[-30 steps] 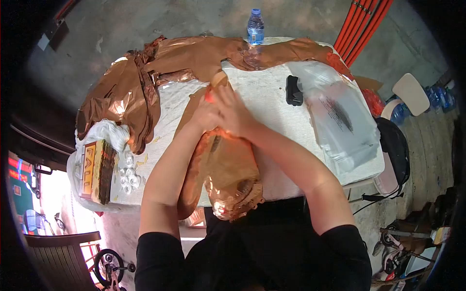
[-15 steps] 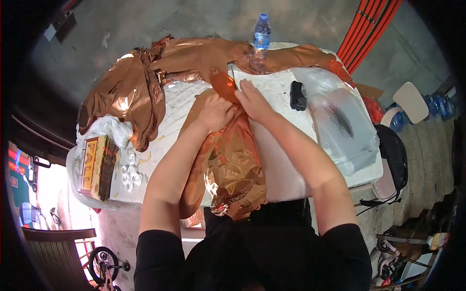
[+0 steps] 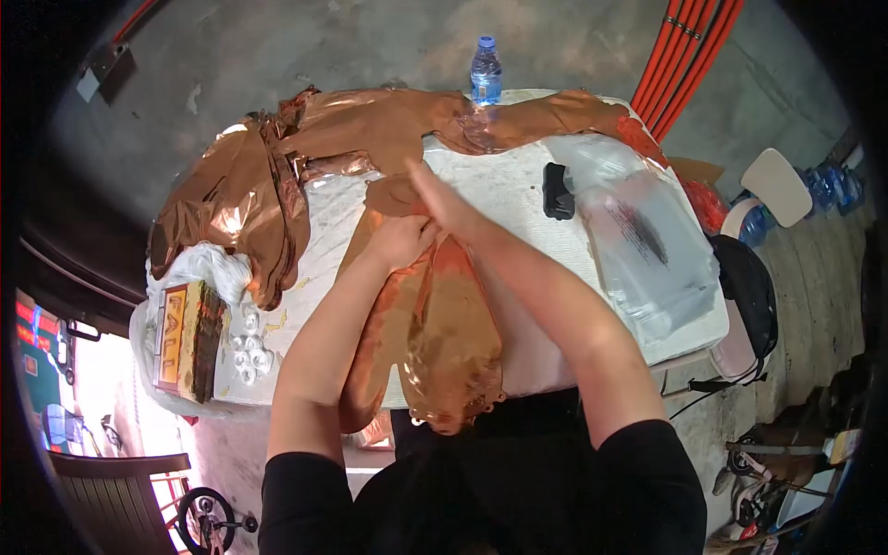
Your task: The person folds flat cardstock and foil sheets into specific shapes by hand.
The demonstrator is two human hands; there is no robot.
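Observation:
A copper-coloured foil piece [image 3: 450, 342] lies at the middle of the white table [image 3: 536, 268], its lower end over the near edge. My left hand [image 3: 403, 242] is closed on the foil near its upper part, fingers curled. My right hand [image 3: 440, 199] lies slanted across the foil just above and right of it, blurred, with its fingers pointing up and left; its grip cannot be made out. More copper foil [image 3: 370, 120] spreads along the far edge, and a crumpled heap of foil [image 3: 231, 203] sits at the left.
A water bottle [image 3: 486, 72] stands at the far edge. Right of centre are a black object [image 3: 559, 191] and clear plastic packages [image 3: 647, 245]. At the left lie a box [image 3: 185, 340], white plastic [image 3: 205, 270] and small silvery rolls [image 3: 250, 356].
My right hand has swung left over the top of the foil, and that upper end now lies flatter. The whole view has shifted slightly.

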